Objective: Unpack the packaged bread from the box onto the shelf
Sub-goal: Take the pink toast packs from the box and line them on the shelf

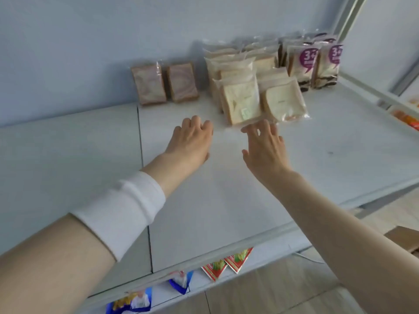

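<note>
- Hidden or unclear: the snack packets (pixel 226 266) on the level below show only as corners under the shelf's front lip; a brown cardboard box (pixel 405 240) is cut off at the right edge, and so are some orange packs (pixel 405 118) higher up. Print on the bread wrappers is too blurred to read, apart from a large "3" on the purple labels.
- Surface and room: a pale white shelf (pixel 226 200) made of panels, with a dark seam running front to back on the left, stands against a light blue-grey wall (pixel 90 53). Wood-look floor (pixel 272 295) shows beneath at the lower right.
- Left hand (pixel 192 141): palm down just over the shelf, fingers (pixel 195 123) loosely curled, nothing in them. A white band (pixel 122 209) wraps the forearm.
- Right hand (pixel 265 150): fingers (pixel 260 129) spread wide and empty, tips just short of, or brushing, the nearest bread pack; I cannot tell which.
- Bread on the shelf, all toward the back:
  - two brown marbled loaves (pixel 164 83) in clear wrap, leaning on the wall, left of the rest;
  - a cluster of pale white sliced-bread packs (pixel 256 87), standing in rows, the front two tilted back;
  - purple-labelled packs (pixel 315 64) of dark-and-light bread, upright at the far right corner.
</note>
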`<state>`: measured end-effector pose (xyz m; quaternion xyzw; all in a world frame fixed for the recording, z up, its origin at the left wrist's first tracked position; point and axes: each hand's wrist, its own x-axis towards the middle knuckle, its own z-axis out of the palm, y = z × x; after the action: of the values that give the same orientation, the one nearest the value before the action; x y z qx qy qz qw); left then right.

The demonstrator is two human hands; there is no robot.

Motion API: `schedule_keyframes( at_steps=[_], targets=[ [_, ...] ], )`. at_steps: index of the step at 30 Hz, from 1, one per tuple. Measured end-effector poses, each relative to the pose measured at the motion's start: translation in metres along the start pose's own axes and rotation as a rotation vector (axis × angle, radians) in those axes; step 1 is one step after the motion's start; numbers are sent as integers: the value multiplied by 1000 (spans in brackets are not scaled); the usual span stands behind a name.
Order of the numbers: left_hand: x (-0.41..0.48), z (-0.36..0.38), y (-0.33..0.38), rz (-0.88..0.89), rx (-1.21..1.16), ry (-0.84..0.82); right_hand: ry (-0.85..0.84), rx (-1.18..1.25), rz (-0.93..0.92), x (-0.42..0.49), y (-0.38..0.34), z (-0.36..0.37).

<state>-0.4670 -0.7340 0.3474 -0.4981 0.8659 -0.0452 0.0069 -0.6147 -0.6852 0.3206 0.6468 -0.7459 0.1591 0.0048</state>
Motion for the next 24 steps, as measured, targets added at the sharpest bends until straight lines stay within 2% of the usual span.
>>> schedule_keyframes(
  at_steps=[4,9,13,17,24],
  targets=[
    [-16,-15,122,217,46,15,-8,-68,170,-73,94,-43],
    [-24,2,322,480,69,15,-36,-163,405,-191,249,-71],
    [-43,44,481,667,86,-111,-224,-186,675,-310,365,-57],
    [-58,98,593,768,118,-285,-362,-157,929,-401,455,-38],
    [-33,194,736,855,73,-504,-398,-11,1222,-449,594,3]
  ],
)
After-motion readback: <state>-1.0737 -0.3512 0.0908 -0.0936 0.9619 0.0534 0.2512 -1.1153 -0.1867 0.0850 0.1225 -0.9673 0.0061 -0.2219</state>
